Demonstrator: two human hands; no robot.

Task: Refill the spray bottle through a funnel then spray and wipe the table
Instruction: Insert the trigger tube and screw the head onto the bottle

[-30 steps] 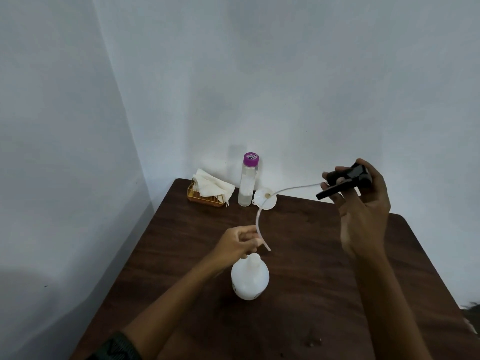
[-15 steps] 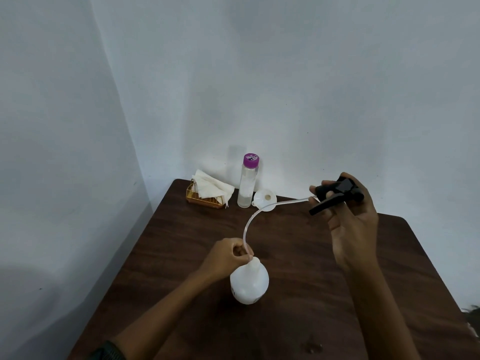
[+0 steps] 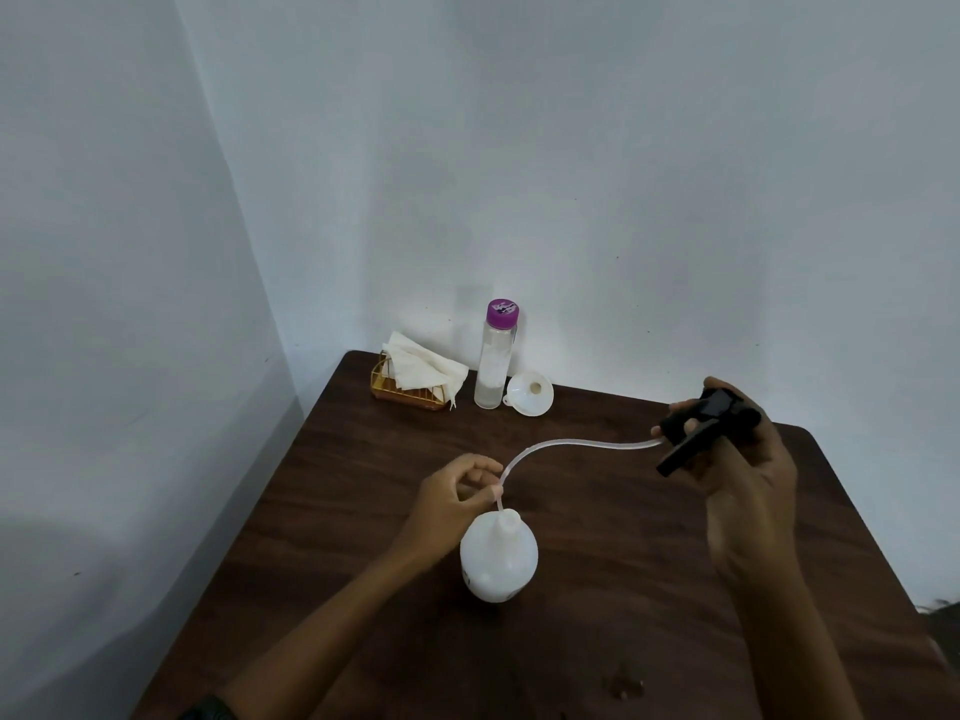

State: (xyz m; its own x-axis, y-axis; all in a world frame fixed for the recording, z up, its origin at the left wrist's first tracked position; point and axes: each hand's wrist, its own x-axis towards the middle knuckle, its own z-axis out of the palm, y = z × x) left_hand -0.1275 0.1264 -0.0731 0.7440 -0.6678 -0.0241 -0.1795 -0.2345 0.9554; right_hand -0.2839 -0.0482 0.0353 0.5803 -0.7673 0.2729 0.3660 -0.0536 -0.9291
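My left hand: My thumb and a finger pinch the thin tube just above the neck of the spray bottle.
My right hand: My fingers are curled round the black spray top. I hold it up in the air, off to the right, above the table.
Tube: It bends in a long curve from the spray top down to the bottle. Its tip is at the bottle's mouth and looks just inside.
Spray bottle: It stands up straight near the middle of the table, right by my left hand. It has no top on.
What changed: A second ago the end of the tube hung loose in the air beside the neck. Now I have steered it down into the mouth. My right hand has come lower too.
What that means: I think I am putting the top back on. The pouring part looks done. I cannot tell how full the spray bottle is.
Still to do: Slide the tube all the way in and twist the top tight. Spraying and wiping have not begun.
Back of the table: The funnel lies just beside the water bottle, which has its purple lid on. The cloths wait in a little gold basket.
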